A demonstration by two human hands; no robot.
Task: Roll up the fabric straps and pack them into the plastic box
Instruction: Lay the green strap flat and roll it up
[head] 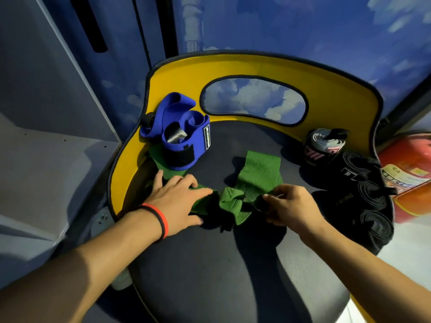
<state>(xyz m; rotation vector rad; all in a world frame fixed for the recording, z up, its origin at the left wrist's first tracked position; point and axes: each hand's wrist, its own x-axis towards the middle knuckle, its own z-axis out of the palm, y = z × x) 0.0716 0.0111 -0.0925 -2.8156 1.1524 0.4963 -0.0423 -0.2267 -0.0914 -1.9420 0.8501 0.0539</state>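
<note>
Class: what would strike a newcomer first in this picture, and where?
The yellow curved chair back wraps round the dark seat. A bright blue fabric strap lies loosely coiled at the seat's rear left; the green woven fabric strap lies mid-seat, under the left hand and pinched by the right hand.

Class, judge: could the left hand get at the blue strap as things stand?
Probably yes: the blue strap lies just beyond the left hand, nothing between, though that hand presses the green strap.
</note>
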